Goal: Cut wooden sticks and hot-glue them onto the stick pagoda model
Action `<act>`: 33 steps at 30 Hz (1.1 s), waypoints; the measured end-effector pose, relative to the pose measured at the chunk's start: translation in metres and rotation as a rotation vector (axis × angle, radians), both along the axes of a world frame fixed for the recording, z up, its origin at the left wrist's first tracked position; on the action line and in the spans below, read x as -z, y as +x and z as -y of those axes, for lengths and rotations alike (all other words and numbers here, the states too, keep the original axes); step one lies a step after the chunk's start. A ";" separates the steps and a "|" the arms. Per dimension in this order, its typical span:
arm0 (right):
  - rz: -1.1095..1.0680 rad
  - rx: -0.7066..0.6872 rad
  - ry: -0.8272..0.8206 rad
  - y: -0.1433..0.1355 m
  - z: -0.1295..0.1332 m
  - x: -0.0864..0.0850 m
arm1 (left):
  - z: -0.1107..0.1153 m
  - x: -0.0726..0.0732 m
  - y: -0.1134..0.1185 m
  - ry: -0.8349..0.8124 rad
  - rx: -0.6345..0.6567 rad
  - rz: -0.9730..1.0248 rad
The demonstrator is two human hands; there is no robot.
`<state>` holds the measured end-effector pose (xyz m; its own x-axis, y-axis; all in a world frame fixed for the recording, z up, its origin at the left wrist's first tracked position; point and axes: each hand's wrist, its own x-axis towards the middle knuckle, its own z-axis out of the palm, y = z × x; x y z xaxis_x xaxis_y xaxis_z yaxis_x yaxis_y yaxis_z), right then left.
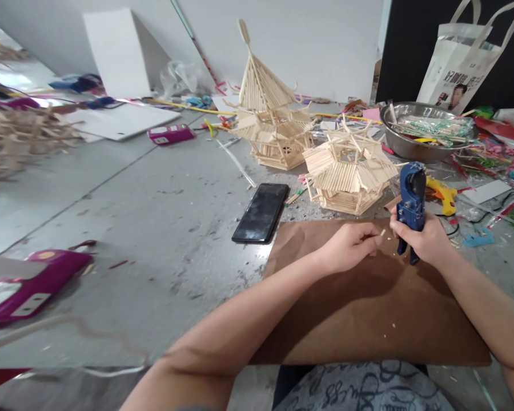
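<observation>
Over the brown sheet (368, 319), my left hand (353, 245) is closed in a pinch on a short pale stick piece (382, 233). My right hand (426, 237) grips a blue cutter (411, 200), held upright with its head above my fingers. The two hands are close together but apart. Small pale bits lie on the sheet around them. Just beyond the sheet stands a low stick pavilion model (353, 171), and behind it to the left a taller one (274, 120) with a pointed roof.
A black phone (261, 212) lies left of the sheet. At the right are a yellow glue gun (443, 194), a metal bowl (424, 145) of sticks and scattered scraps. Purple devices (170, 134) (38, 282) and a blurred stick structure (25, 140) are on the left.
</observation>
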<state>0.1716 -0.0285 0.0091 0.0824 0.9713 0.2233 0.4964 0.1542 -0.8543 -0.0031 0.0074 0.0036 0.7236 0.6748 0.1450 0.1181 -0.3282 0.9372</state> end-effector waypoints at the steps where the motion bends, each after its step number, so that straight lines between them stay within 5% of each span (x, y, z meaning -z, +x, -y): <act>1: -0.053 0.005 -0.007 -0.001 0.000 -0.001 | 0.000 -0.001 0.000 0.032 0.013 -0.047; 10: -0.211 -0.029 -0.092 -0.008 0.002 -0.005 | 0.003 -0.005 0.000 0.292 -0.127 -0.178; 18: -0.290 -0.006 -0.050 -0.014 0.005 0.000 | 0.010 0.008 0.007 0.020 -0.375 0.109; 25: -0.296 0.054 0.054 -0.023 0.010 0.006 | 0.013 0.017 0.017 -0.487 -0.282 0.511; 33: -0.251 0.025 0.068 -0.024 0.014 0.006 | 0.013 0.016 0.014 -0.355 -0.397 0.497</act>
<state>0.1475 -0.0426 0.0031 0.1669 0.9518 0.2574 0.2746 0.2058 -0.9393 0.0113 -0.0053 -0.0127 0.3204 0.9401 0.1164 -0.3023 -0.0149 0.9531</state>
